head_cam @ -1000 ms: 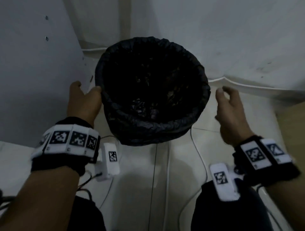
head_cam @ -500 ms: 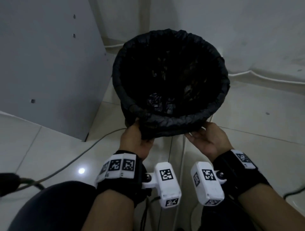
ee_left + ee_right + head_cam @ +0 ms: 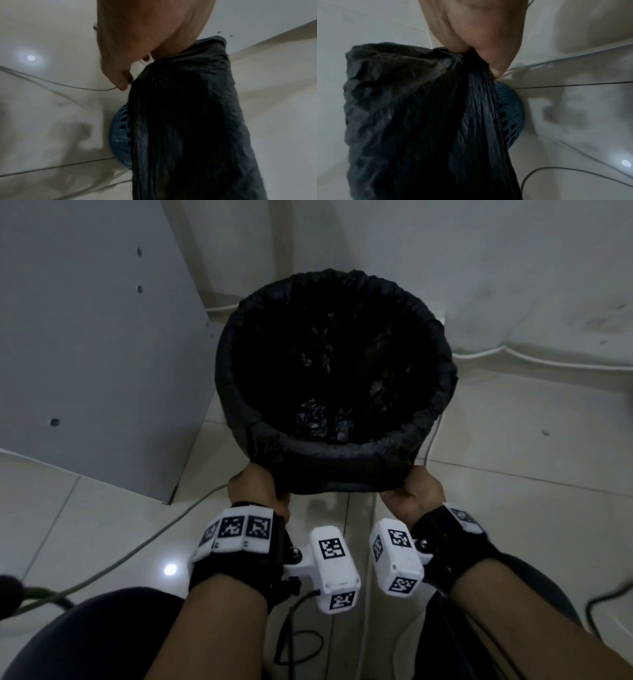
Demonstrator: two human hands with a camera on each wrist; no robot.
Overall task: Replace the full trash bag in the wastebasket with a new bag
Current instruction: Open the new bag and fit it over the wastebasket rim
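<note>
My left hand (image 3: 255,491) and right hand (image 3: 409,496) each pinch the bag (image 3: 337,470) overhang at the bin's (image 3: 121,135) near rim; bag mouth lies straight ahead.

We've got a black fabric wrist band (image 3: 239,563) strapped on our left wrist, with a curved row of white blocks on top, each printed with a black-and-white square tag. Same deal on the right: a black wrist band (image 3: 448,546) with white tagged blocks along its far side. Each band carries a chunky white camera box, the left box (image 3: 334,568) and the right box (image 3: 395,559), both bolted on with a small screw and stickered with more square tags. Thin black cables (image 3: 291,638) trail off near our dark trouser knees (image 3: 85,631). Forearms are bare, no sleeves.
</note>
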